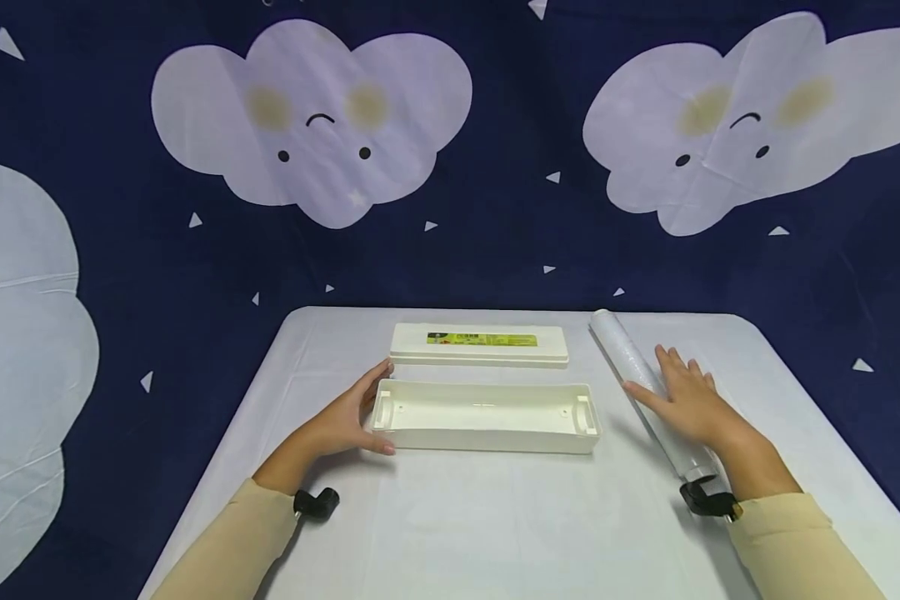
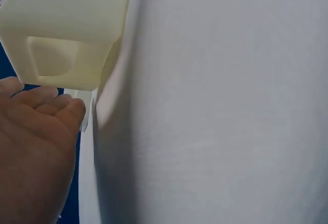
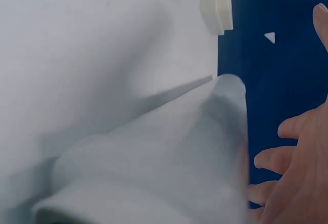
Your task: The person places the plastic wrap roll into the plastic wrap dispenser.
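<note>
An open white plastic box [image 1: 487, 440], long and narrow, lies in the middle of the table. My left hand [image 1: 345, 423] is at its left end, thumb by the front corner and fingers behind; in the left wrist view the fingers [image 2: 38, 97] lie loosely near the box end [image 2: 66, 62], not curled round it. Behind the box is its flat white lid [image 1: 487, 356] with a green and yellow label. A roll of cling film [image 1: 624, 348] lies slanted on the right. Spread over the roll is my right hand [image 1: 690, 404]; contact is unclear.
The table [image 1: 480, 525] has a white cover and rounded far corners. A dark blue cloth [image 1: 510, 250] with clouds and small triangles hangs behind it. Black wrist cameras [image 1: 317, 504] sit on both wrists, the right one close to the roll's near end.
</note>
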The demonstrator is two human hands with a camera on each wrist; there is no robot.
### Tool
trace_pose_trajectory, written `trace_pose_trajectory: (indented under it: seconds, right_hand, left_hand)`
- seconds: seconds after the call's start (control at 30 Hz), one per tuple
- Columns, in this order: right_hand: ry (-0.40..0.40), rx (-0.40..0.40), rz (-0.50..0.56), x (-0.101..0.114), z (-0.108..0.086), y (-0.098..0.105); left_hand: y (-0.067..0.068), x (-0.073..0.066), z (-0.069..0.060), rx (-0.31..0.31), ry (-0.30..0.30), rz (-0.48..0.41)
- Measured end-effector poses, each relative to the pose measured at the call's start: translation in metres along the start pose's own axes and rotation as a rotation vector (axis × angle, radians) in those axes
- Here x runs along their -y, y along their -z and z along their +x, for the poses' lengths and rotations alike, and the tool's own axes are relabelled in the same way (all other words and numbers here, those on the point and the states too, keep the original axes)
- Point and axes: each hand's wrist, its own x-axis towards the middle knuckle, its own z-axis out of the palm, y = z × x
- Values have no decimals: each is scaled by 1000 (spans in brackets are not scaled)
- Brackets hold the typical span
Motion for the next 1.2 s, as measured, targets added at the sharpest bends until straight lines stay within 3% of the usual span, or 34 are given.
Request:
trace_pose_trajectory:
  seconds: [0.6, 1.2]
  right_hand:
    - [-30, 25, 56, -15, -25, -11]
    - [6, -39, 65, -24, -20, -31]
  left_hand:
    - [-3, 6, -2, 0, 0, -106]
    - [-4, 8, -2, -2, -23, -113]
